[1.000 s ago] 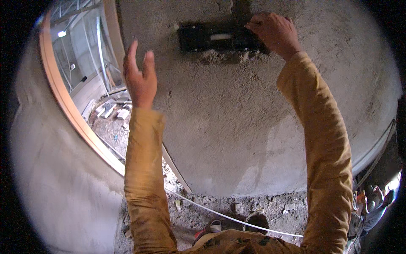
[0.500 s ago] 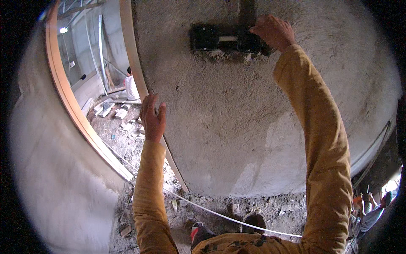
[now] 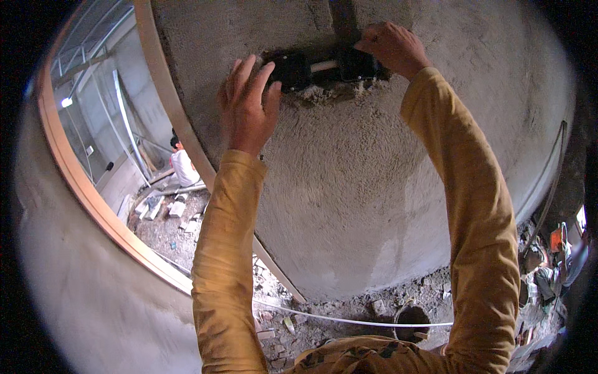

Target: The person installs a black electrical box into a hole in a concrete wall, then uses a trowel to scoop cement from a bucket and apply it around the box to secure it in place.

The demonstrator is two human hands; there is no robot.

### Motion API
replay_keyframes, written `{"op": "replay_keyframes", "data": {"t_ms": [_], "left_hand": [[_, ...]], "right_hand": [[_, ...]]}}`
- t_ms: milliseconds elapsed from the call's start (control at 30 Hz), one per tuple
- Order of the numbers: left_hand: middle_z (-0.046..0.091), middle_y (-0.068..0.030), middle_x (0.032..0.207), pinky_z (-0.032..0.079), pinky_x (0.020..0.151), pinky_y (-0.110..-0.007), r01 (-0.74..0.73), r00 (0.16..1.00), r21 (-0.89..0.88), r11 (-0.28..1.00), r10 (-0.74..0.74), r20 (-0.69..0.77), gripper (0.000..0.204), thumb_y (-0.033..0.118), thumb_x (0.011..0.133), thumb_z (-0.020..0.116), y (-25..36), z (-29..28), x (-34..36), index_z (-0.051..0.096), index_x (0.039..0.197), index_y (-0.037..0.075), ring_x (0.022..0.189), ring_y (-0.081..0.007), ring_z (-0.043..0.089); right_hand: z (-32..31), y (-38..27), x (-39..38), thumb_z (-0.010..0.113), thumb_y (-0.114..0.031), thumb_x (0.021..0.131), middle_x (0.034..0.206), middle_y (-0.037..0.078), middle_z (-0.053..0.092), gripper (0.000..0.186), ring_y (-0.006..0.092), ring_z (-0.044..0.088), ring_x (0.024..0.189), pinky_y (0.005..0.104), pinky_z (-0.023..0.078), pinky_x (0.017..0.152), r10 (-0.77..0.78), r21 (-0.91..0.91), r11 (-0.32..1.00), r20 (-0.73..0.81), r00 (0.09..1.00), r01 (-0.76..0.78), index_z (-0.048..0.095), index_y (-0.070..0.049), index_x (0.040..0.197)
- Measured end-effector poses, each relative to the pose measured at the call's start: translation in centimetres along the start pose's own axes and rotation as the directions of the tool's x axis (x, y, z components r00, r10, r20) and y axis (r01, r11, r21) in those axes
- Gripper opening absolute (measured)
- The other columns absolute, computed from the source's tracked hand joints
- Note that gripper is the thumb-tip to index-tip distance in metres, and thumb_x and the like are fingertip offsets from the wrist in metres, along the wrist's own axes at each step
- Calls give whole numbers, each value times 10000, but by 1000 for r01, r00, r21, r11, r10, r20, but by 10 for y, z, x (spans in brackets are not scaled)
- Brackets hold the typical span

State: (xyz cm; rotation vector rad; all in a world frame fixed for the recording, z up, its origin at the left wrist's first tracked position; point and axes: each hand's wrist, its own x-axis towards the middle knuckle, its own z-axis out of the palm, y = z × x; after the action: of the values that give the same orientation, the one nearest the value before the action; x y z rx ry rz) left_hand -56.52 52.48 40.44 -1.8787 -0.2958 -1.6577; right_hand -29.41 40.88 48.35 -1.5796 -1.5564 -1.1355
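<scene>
A pair of black electrical back boxes (image 3: 293, 71), joined by a short white tube (image 3: 324, 65), sits recessed in the rough plastered wall (image 3: 355, 162), with crumbly mortar below. My left hand (image 3: 249, 106) has its fingers spread at the left end of the boxes; whether the fingertips touch them is unclear. My right hand (image 3: 392, 47) is at the top right of the right-hand box, fingers curled together; what they grip, if anything, is hidden.
A wooden doorframe (image 3: 62, 156) opens at left onto a room with a seated person (image 3: 184, 165) and rubble. A white pipe (image 3: 349, 320) crosses the ground near a bucket (image 3: 411, 321). Another person (image 3: 576, 255) and clutter show at far right.
My left hand has risen from a lower position beside the doorframe to the left end of the boxes. My right hand stays at the right end. The view has shifted slightly.
</scene>
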Motion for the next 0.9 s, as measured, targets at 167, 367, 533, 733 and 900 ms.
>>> {"op": "replay_keyframes", "data": {"t_ms": [167,367,533,733,900], "left_hand": [[499,-105,1337,298,1040,-520,-53,994,-47,997,48,-95,343,353,926,545,-2,22,16,608,1201,159,1275,-343,425],[499,-94,1351,277,1042,-557,-50,991,-69,996,41,-129,344,369,941,526,-28,20,10,605,1220,185,1285,-340,423],[447,-71,1417,251,1060,-583,-38,999,108,993,37,13,415,428,932,524,-29,12,-1,571,1274,197,1325,-334,386],[403,-84,1452,235,1070,-601,-128,986,148,981,110,124,495,468,900,556,-29,2,-4,540,1307,185,1352,-335,351],[498,-79,1347,335,1015,-537,-124,992,103,987,126,-8,415,405,878,608,-25,6,7,592,1215,163,1264,-304,448]], "right_hand": [[3,0,-3,614,-406,858,756,101,653,286,328,645,773,453,496,701,-13,-27,1000,-44,999,12,687,-130,846],[-1,2,3,598,-420,865,763,99,650,302,329,640,789,459,499,717,-36,-27,999,46,998,37,674,-129,840],[10,3,-1,569,-422,882,805,87,659,291,319,642,829,457,492,774,-60,-75,996,-27,998,58,682,-154,894],[10,-4,-10,537,-388,908,959,26,669,273,274,628,934,459,463,861,-21,-78,997,-15,1000,20,701,-191,1001],[8,-6,-11,520,-345,925,1001,-9,666,251,244,620,958,438,462,866,-15,-154,988,-41,999,8,704,-200,1015]]}}
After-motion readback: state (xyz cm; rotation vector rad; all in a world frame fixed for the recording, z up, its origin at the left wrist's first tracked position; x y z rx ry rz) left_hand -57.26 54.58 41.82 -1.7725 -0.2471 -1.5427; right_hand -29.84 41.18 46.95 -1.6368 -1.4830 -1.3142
